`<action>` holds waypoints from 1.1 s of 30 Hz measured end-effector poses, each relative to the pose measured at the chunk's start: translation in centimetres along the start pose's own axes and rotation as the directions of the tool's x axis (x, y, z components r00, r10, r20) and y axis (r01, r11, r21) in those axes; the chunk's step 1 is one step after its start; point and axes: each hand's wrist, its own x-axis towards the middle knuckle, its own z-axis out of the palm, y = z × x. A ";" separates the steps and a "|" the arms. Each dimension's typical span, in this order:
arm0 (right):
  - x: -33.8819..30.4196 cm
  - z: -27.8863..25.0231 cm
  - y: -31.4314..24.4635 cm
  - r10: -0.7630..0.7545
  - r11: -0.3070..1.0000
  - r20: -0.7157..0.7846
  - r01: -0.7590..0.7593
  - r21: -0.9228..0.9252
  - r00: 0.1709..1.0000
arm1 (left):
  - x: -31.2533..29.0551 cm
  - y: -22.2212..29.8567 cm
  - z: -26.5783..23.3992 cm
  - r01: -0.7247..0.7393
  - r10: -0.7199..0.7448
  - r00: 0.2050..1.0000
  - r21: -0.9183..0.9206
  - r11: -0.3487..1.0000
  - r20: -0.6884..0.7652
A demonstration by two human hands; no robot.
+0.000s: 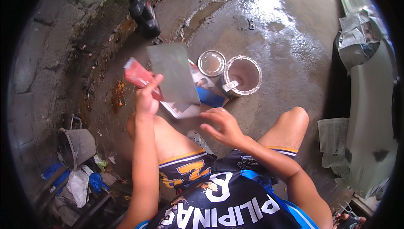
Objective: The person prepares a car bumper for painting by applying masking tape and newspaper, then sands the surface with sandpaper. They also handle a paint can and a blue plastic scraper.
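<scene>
My left hand (148,99) is closed around a red squeeze tube (136,72) with a flat, pale end. Beside it, a grey flat sheet (174,75) lies over printed paper (200,75); I cannot tell whether my left fingers touch the sheet. My right hand (225,126) is open near the sheet's lower right corner, fingers apart and holding nothing. A blue flat piece (210,97) shows just past the sheet's right edge. An open can (257,74), pinkish inside, stands to the right with a pale smeared strip (230,86) at its rim. A round lid (211,63) lies beside the can.
A black bottle (144,15) stands at the far left. At the lower left are a grey bucket (80,147) and crumpled bags (78,185). A large grey vehicle panel (371,111), partly papered, runs along the right. The concrete floor (290,60) has wet patches.
</scene>
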 end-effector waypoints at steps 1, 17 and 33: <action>-0.6 -1.9 -1.4 0.046 0.998 -0.102 -0.042 0.040 0.994 | -1.3 -0.1 1.6 0.038 -0.042 0.996 0.054 0.998 0.073; -8.6 -11.1 -2.2 0.647 0.526 -0.308 -0.115 0.843 0.698 | -9.9 -5.9 16.1 0.157 -0.395 0.789 0.468 0.870 0.470; -8.2 -42.6 7.6 0.364 0.748 -0.857 -0.662 0.036 0.365 | 6.5 2.4 13.4 -0.032 -0.045 0.880 0.154 0.988 0.472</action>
